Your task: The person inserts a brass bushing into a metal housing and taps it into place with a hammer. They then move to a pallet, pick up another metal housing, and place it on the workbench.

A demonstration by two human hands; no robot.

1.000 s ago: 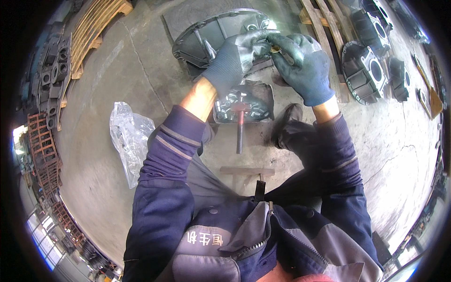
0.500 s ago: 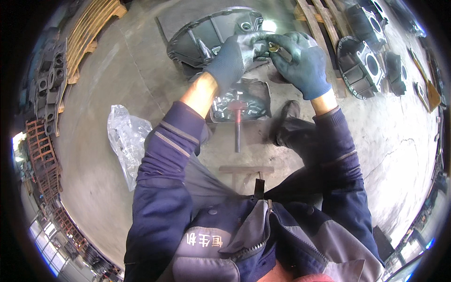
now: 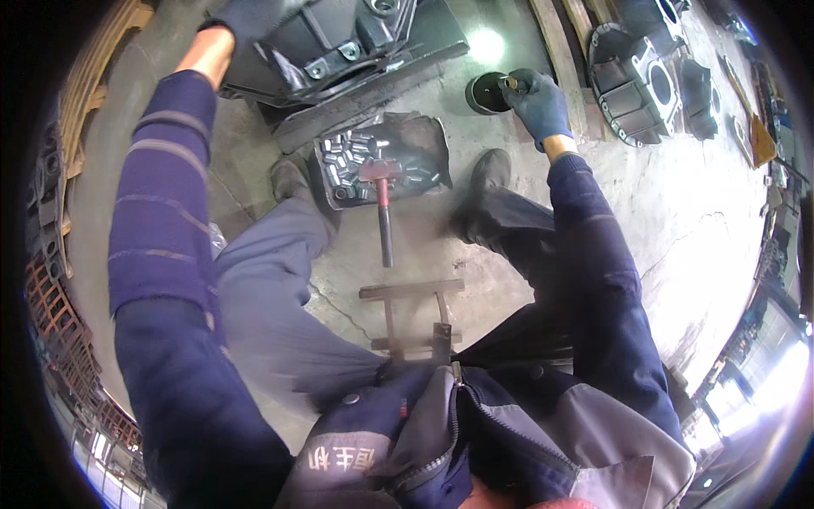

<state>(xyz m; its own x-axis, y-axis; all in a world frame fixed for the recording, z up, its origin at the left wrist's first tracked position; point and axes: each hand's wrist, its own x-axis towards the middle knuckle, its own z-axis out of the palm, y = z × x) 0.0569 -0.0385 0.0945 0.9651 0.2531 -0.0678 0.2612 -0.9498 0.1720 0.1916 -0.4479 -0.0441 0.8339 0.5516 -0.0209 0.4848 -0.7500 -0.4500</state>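
Note:
My right hand (image 3: 539, 106), in a dark glove, is closed around a small brass-coloured cylindrical piece (image 3: 511, 82). It is over the right edge of a round black tub (image 3: 486, 93) on the floor. My left hand (image 3: 250, 15), also gloved, is at the far left side of a large dark metal housing (image 3: 318, 38); its fingers are blurred and partly out of the picture. The ribbed housing has round bores and rests on a dark block (image 3: 373, 93).
Nearer me, an open tray (image 3: 325, 191) contains several metal sleeves, with a red-headed hammer (image 3: 383, 208) lying across its edge. A low metal stool frame (image 3: 407, 291) stands between my legs. More flanged housings (image 3: 632, 89) are at right beside wooden pallet slats (image 3: 560, 42).
My hands have come apart: the left has gone to the housing's left side, the right down to the tub, with the brass-coloured piece still in it. The whole view has shifted.

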